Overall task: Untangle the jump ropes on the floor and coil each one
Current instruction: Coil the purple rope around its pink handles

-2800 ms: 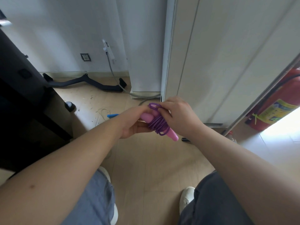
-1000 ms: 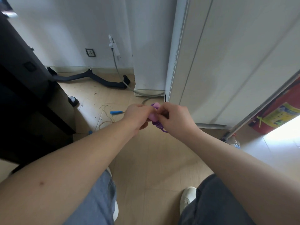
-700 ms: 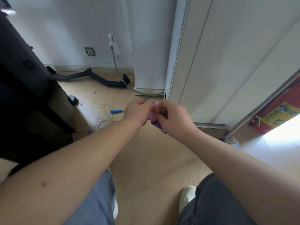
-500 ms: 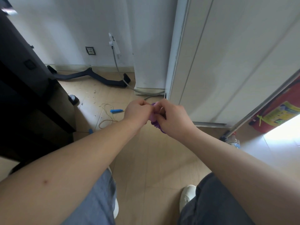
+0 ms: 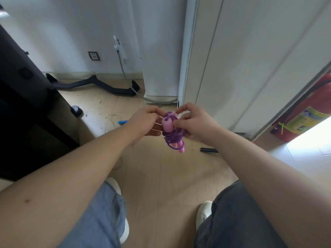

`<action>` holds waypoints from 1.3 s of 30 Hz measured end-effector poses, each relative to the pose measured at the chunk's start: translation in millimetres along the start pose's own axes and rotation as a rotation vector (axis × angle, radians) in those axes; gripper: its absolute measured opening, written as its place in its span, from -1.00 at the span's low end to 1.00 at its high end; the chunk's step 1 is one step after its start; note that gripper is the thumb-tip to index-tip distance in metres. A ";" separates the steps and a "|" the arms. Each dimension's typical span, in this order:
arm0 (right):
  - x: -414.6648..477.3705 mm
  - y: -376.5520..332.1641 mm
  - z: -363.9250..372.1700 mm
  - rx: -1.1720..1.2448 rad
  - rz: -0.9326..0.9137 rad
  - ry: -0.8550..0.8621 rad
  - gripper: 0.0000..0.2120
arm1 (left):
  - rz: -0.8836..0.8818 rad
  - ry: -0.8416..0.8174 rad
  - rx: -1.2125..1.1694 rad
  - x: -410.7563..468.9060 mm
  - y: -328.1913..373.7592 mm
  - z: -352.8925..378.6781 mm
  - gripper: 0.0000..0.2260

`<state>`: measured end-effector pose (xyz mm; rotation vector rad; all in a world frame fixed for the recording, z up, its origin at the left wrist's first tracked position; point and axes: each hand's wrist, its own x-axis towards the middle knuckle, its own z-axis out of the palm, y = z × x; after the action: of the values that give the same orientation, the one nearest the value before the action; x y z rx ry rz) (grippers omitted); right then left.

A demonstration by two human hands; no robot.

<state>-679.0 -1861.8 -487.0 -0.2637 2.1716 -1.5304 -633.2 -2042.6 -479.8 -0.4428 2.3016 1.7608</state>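
Observation:
A purple jump rope [image 5: 173, 136] with two pink handles is wound into a tight bundle and held upright between both hands above the floor. My left hand [image 5: 145, 123] supports the bundle from the left, fingers behind the handles. My right hand [image 5: 194, 123] pinches the cord near the top of the handles and curls round the bundle's right side. A second rope with a blue handle [image 5: 122, 122] and a thin pale cord [image 5: 112, 120] lies on the floor behind my left hand, partly hidden.
A black cabinet [image 5: 26, 104] stands at the left, and a curved black bar [image 5: 93, 85] lies by the wall. White doors [image 5: 241, 68] rise ahead. A red fire extinguisher [image 5: 304, 113] leans at right. A small black object [image 5: 208, 150] lies on the floor.
The hands have parted a little, so the pink handle tops and the wound purple cord show between them. The bundle now stands more upright.

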 end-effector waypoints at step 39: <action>-8.6 8.7 5.8 -0.259 -0.284 -0.047 -0.36 | 0.396 0.020 0.369 -3.9 1.9 -7.4 -0.94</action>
<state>-667.8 -1860.0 -494.5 -0.7119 2.3723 -1.3623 -630.1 -2048.8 -474.8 0.0655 2.7943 1.4177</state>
